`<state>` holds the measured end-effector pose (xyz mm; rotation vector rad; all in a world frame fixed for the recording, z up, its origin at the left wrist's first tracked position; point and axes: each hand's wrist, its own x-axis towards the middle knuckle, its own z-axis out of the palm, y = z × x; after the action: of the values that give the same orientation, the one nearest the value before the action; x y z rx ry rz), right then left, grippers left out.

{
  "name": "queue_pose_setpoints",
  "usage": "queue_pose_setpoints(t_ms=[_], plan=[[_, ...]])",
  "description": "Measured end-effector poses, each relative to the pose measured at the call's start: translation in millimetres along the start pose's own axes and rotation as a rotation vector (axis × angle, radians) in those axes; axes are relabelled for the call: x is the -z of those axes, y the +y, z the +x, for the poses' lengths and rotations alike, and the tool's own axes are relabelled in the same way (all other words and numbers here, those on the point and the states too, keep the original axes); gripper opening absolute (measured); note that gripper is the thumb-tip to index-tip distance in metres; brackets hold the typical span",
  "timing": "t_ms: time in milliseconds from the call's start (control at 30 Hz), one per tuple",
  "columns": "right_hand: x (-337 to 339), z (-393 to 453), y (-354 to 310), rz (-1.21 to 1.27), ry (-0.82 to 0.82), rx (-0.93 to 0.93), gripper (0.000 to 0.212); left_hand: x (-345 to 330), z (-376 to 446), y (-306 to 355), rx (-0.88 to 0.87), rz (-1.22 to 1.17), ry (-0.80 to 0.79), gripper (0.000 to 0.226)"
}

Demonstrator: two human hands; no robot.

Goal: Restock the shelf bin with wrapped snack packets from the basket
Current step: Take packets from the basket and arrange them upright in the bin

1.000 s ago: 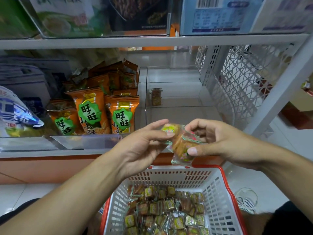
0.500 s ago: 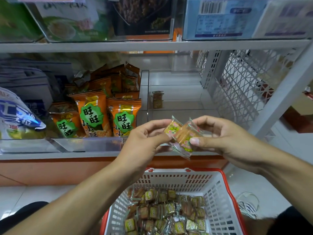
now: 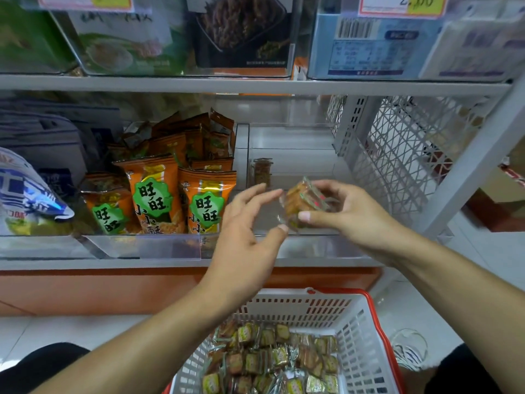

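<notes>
My right hand (image 3: 349, 214) grips a small stack of clear-wrapped snack packets (image 3: 301, 201) over the front of the clear shelf bin (image 3: 295, 243). My left hand (image 3: 250, 223) hovers just left of the packets with fingers spread, holding nothing. One wrapped packet (image 3: 261, 172) stands alone inside the bin near its left wall. Below, a white basket with a red rim (image 3: 366, 331) holds several more wrapped packets (image 3: 272, 362).
Orange snack bags (image 3: 153, 194) fill the bin to the left. A blue-and-white bag (image 3: 25, 200) lies at far left. A white mesh shelf side (image 3: 397, 155) and slanted post (image 3: 468, 166) bound the right. Boxed goods fill the upper shelf (image 3: 255, 83).
Both hands rose from above the basket toward the bin. My left hand let go of the packets and opened; my right hand carries them forward over the bin's front.
</notes>
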<state>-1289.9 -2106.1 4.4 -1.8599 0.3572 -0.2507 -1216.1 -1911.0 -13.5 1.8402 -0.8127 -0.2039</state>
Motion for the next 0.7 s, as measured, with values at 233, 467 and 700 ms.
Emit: queue_pose_setpoints(t_ms=[233,467,700], plan=[[-33,103,35,-0.611,0.040,-0.106,0.047,-6,0,-3,0.278,0.027,-0.139,0.084],[-61,156,48,-0.640,0.058,-0.158,0.047,-8,1,-4,0.266,-0.002,-0.183,0.081],[-62,168,60,-0.366,0.264,-0.238,0.056,-4,1,-6,0.272,-0.014,-0.212,0.076]])
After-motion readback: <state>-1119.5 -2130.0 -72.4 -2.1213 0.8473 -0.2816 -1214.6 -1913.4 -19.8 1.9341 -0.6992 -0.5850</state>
